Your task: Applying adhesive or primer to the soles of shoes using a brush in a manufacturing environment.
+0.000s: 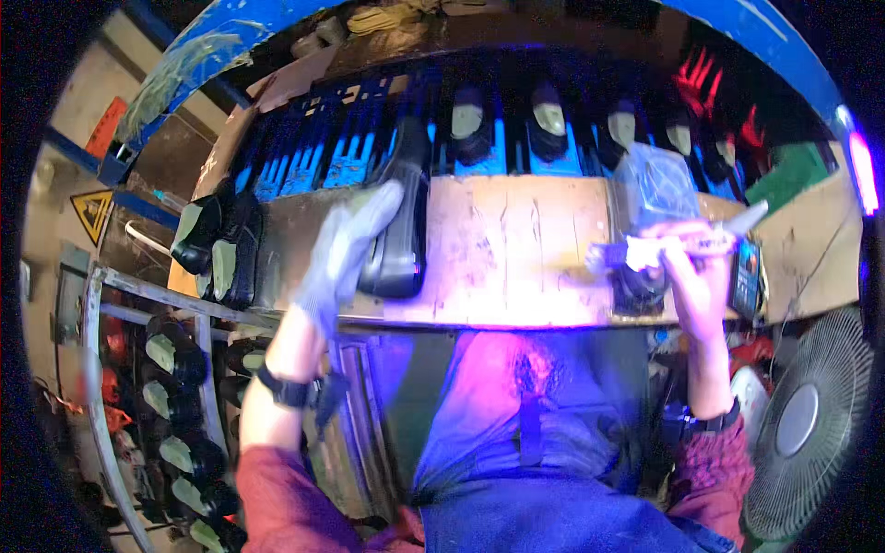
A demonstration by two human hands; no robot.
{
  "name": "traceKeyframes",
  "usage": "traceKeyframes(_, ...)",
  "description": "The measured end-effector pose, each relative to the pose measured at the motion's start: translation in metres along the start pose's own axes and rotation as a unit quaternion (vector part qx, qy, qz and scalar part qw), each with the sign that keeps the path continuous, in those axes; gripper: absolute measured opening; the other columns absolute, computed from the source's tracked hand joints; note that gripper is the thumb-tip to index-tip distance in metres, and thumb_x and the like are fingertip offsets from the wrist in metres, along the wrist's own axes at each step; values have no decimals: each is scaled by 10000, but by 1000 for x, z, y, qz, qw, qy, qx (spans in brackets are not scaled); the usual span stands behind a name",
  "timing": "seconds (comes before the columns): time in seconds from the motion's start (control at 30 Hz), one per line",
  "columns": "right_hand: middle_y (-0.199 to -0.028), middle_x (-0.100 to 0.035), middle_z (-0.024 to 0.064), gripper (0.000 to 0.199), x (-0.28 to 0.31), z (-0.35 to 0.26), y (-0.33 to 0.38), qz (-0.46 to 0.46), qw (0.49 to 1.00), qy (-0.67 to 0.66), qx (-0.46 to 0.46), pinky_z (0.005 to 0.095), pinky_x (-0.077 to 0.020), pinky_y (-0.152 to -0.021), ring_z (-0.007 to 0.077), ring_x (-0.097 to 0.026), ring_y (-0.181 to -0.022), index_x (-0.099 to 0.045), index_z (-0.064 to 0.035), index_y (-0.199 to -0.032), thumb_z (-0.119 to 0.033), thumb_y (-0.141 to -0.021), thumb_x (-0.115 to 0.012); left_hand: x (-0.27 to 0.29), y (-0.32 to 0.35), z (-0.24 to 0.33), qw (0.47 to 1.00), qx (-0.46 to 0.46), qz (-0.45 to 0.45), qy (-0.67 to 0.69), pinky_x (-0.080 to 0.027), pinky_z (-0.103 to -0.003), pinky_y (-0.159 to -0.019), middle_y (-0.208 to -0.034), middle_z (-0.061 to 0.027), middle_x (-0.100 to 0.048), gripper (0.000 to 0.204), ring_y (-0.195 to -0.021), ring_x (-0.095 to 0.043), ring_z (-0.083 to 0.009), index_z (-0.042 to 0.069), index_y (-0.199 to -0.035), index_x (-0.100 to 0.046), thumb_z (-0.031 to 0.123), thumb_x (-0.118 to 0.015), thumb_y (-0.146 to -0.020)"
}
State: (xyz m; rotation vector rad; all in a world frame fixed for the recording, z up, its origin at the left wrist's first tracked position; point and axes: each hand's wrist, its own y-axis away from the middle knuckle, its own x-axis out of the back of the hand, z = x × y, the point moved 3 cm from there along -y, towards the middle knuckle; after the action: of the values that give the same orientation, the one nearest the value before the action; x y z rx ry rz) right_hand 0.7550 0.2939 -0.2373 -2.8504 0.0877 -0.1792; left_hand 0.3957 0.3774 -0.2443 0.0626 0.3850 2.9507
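Observation:
My left hand [346, 244], in a pale glove, grips the side of a black shoe [406, 244], its fingers stretched along it. The shoe lies on the worn bench top [516, 235], toe pointing away. The glove hides part of it, and motion smears the hand. My bare right hand [691, 276] is closed around a brush-like tool [714, 242] with white wrapping, its blurred tip pointing left. This tool is above a dark pot [638, 288] near the bench's front edge. Just behind stands a translucent plastic container [659, 184].
Dark shoes with pale patches [548, 118] sit along a blue slatted rack [355, 161] at the back. Two black shoes [226, 244] lie at the bench's left end. A shoe-filled metal rack [92, 341] stands lower left. A fan [800, 419] stands lower right.

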Motion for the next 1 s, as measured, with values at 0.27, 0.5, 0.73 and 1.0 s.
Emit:
traceKeyframes(0.27,-932,-583,132,147,15,31,20,73,997,-26,-25,246,-452,-590,140,-552,-683,-494,-50,-981,-129,-877,-562,48,-196,38,796,-83,231,-553,-425,-392,-926,-1114,-216,-605,624,-1079,-564,-349,38,-999,-651,596,-547,-743)
traceKeyframes(0.5,-971,-622,164,129,22,41,12,121,991,-34,-55,289,-491,-646,179,-598,-770,-511,-24,-981,-88,-876,-551,45,-247,2,733,-66,201,-646,-452,-456,-868,-1050,-214,-625,604,-1010,-596,-350,54,-1005,-674,577,-469,-784)
traceKeyframes(0.73,-951,-619,158,94,-15,38,-48,140,964,-216,71,253,-482,-632,147,-583,-720,-520,-4,-962,-82,-908,-521,-19,-72,-9,896,-264,294,-200,-406,-314,-933,-1124,-170,-609,588,-1054,-573,-245,-46,-1240,-488,410,-544,-873)
traceKeyframes(1.0,-797,-609,57,156,-90,27,-77,170,967,-134,136,223,-498,-628,96,-598,-709,-533,-21,-948,-115,-860,-621,-173,110,-75,970,65,-189,142,-461,-297,-797,-1111,-117,-576,486,-950,-541,-144,-4,-1276,-386,244,-561,-896)
